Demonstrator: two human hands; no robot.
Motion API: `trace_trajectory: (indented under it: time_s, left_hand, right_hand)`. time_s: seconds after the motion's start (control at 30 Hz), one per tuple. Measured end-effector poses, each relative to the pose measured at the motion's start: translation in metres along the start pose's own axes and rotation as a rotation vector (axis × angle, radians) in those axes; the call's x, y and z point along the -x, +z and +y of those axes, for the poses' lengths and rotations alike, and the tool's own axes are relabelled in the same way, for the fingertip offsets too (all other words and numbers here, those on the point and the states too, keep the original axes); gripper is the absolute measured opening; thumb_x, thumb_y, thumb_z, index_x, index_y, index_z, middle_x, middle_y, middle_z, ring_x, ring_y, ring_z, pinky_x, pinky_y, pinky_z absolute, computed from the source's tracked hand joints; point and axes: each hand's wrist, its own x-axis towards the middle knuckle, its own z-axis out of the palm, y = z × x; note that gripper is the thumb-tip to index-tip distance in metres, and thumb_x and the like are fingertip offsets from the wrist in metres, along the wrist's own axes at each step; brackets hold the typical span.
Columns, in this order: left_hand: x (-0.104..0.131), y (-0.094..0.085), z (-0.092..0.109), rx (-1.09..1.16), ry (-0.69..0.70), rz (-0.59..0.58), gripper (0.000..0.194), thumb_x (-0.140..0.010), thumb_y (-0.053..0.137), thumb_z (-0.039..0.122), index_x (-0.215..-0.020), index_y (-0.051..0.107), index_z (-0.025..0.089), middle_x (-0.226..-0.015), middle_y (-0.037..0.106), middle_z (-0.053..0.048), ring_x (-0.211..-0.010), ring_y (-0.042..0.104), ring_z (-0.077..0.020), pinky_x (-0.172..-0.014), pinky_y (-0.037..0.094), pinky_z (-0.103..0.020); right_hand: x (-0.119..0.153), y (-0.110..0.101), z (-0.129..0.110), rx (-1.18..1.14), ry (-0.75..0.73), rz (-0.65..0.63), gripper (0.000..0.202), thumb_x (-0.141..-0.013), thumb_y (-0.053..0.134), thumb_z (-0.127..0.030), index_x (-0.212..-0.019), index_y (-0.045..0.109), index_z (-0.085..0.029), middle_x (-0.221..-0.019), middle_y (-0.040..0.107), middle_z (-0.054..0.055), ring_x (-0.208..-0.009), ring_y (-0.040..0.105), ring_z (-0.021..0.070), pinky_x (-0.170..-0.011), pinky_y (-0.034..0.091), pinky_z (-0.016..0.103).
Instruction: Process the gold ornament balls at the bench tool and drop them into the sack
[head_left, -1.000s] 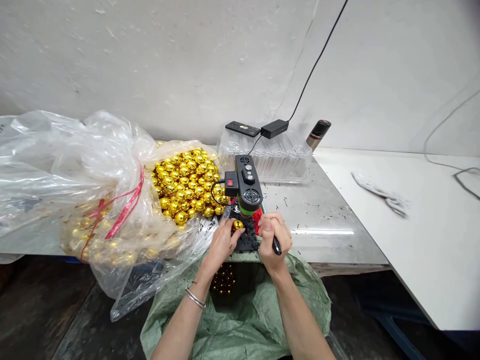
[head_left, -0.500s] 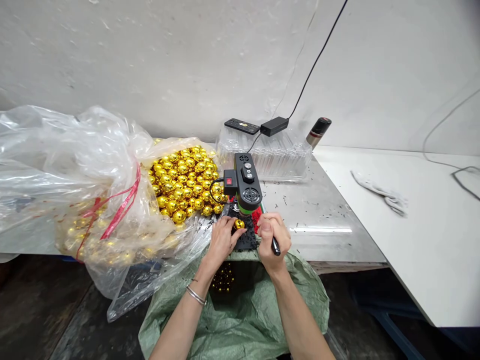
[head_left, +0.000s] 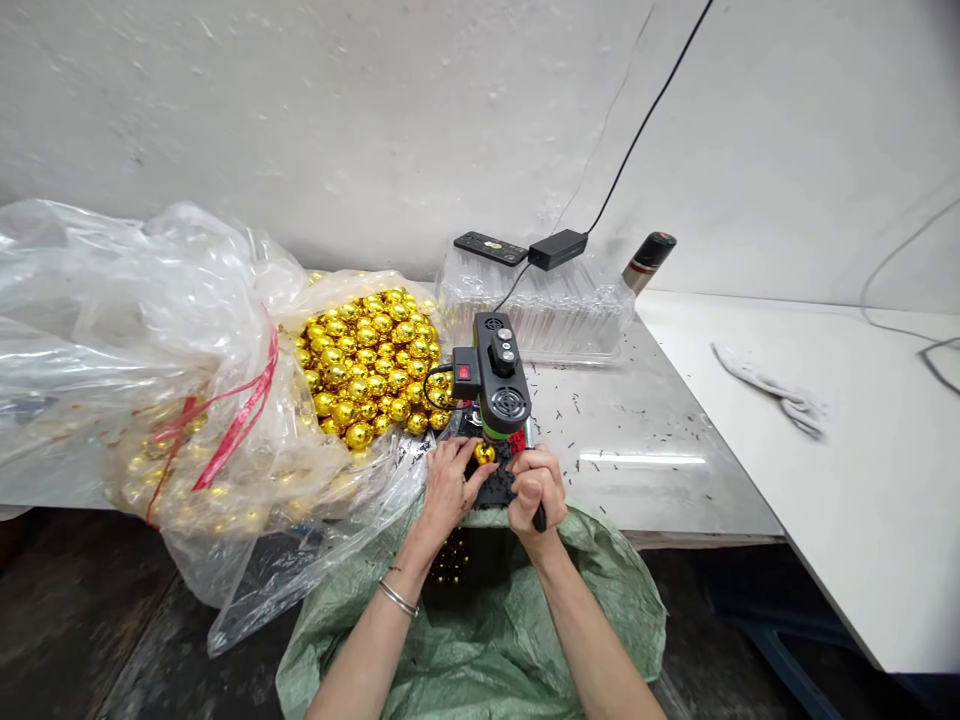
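My left hand [head_left: 448,488] pinches a shiny gold ball [head_left: 484,453] between thumb and fingers, just below the head of a small black machine [head_left: 502,370]. The machine has round vents, silver buttons, a red switch and a green ring at its lower end. Beside the ball, my right hand [head_left: 538,490] is closed in a fist round a black-handled tool [head_left: 540,517]; its working end is hidden. Small black bits lie over the dark base [head_left: 495,490] under my hands. Below hangs an open green sack [head_left: 600,590] with gold balls [head_left: 450,560] inside.
To the left, a clear plastic bag [head_left: 217,330] spills many gold balls [head_left: 367,365]. Behind the machine stand a clear plastic tray [head_left: 540,310], a black adapter [head_left: 558,249] and a flask [head_left: 649,262]. A glove [head_left: 772,390] lies on the white table [head_left: 847,500].
My right hand has moved left and slightly down, closer to the ball, with the black-handled tool. My left hand still holds the ball under the machine. The view has shifted slightly.
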Motion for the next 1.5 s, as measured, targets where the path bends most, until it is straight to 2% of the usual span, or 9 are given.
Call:
trace_trajectory:
  time_s: [0.13, 0.3, 0.53, 0.73, 0.9, 1.13, 1.27, 1.37, 1.5]
  left_hand:
    - [0.001, 0.0, -0.001, 0.01, -0.001, 0.005, 0.031, -0.094, 0.064, 0.037, -0.12, 0.067, 0.02, -0.114, 0.068, -0.011, -0.103, 0.061, -0.025, -0.088, 0.047, -0.04]
    - [-0.001, 0.001, -0.001, 0.034, -0.004, 0.003, 0.033, -0.094, 0.064, 0.038, -0.121, 0.066, 0.02, -0.114, 0.068, -0.011, -0.104, 0.061, -0.0263, -0.089, 0.048, -0.042]
    - [0.011, -0.005, 0.003, 0.145, -0.019, 0.041, 0.031, -0.092, 0.066, 0.033, -0.12, 0.066, 0.019, -0.114, 0.069, -0.011, -0.108, 0.063, -0.0269, -0.095, 0.05, -0.045]
    - [0.042, -0.029, 0.008, 0.16, 0.093, 0.036, 0.049, -0.092, 0.066, 0.039, -0.136, 0.055, 0.021, -0.128, 0.062, -0.014, -0.119, 0.06, -0.0288, -0.1, 0.051, -0.046]
    - [-0.004, -0.045, -0.01, -0.084, -0.096, 0.205, 0.031, -0.097, 0.049, 0.021, -0.126, 0.06, 0.017, -0.129, 0.059, -0.019, -0.117, 0.057, -0.0311, -0.101, 0.048, -0.05]
    - [-0.042, -0.047, -0.028, -0.323, -0.24, -0.041, 0.036, -0.085, 0.049, -0.001, -0.115, 0.064, 0.014, -0.109, 0.066, -0.017, -0.101, 0.061, -0.0296, -0.089, 0.051, -0.042]
    - [-0.033, -0.055, -0.025, -0.04, -0.333, 0.062, 0.026, -0.089, 0.06, 0.016, -0.114, 0.065, 0.014, -0.106, 0.068, -0.016, -0.106, 0.063, -0.031, -0.095, 0.05, -0.046]
    - [-0.023, -0.055, -0.02, 0.459, -0.422, 0.155, 0.039, -0.091, 0.063, 0.039, -0.123, 0.064, 0.017, -0.111, 0.072, -0.013, -0.103, 0.067, -0.0264, -0.092, 0.053, -0.041]
    - [-0.012, -0.039, -0.01, 0.984, -0.55, 0.092, 0.055, -0.086, 0.066, 0.053, -0.126, 0.063, 0.015, -0.116, 0.073, -0.013, -0.105, 0.07, -0.0236, -0.09, 0.055, -0.036]
  right_hand:
    - [0.006, 0.0, 0.008, 0.03, -0.017, -0.023, 0.03, -0.102, 0.033, -0.026, -0.075, 0.048, -0.024, -0.075, 0.054, -0.002, -0.067, 0.057, 0.0142, -0.08, 0.053, 0.039]
    - [0.0, -0.004, 0.003, 0.032, -0.07, -0.09, 0.03, -0.101, 0.037, -0.027, -0.073, 0.047, -0.024, -0.074, 0.053, -0.001, -0.068, 0.057, 0.0149, -0.068, 0.05, 0.034]
    - [-0.057, -0.012, -0.035, -0.033, 0.232, -0.077, 0.033, -0.099, 0.042, -0.016, -0.066, 0.044, -0.022, -0.07, 0.051, 0.0, -0.07, 0.054, 0.0143, -0.065, 0.042, 0.03]
    - [-0.073, -0.011, -0.044, -0.058, 0.26, -0.079, 0.036, -0.099, 0.044, -0.017, -0.064, 0.043, -0.022, -0.067, 0.048, -0.002, -0.067, 0.05, 0.0131, -0.064, 0.039, 0.029]
    - [-0.059, -0.009, -0.039, -0.021, 0.228, -0.058, 0.034, -0.099, 0.044, -0.017, -0.065, 0.045, -0.022, -0.067, 0.05, -0.001, -0.069, 0.052, 0.0148, -0.065, 0.041, 0.03]
    - [-0.057, -0.01, -0.038, -0.021, 0.214, -0.062, 0.034, -0.098, 0.044, -0.016, -0.065, 0.046, -0.022, -0.069, 0.051, 0.0, -0.068, 0.052, 0.0145, -0.062, 0.04, 0.03]
    - [-0.056, -0.01, -0.037, -0.013, 0.216, -0.059, 0.033, -0.098, 0.043, -0.016, -0.065, 0.046, -0.022, -0.068, 0.052, 0.0, -0.068, 0.053, 0.0148, -0.062, 0.039, 0.03]
    - [-0.056, -0.01, -0.038, -0.011, 0.211, -0.064, 0.033, -0.098, 0.043, -0.016, -0.066, 0.046, -0.022, -0.068, 0.052, 0.0, -0.068, 0.053, 0.0147, -0.062, 0.039, 0.03]
    - [-0.06, -0.01, -0.04, -0.012, 0.217, -0.055, 0.034, -0.099, 0.043, -0.017, -0.065, 0.045, -0.022, -0.068, 0.052, 0.0, -0.068, 0.053, 0.0145, -0.061, 0.04, 0.03]
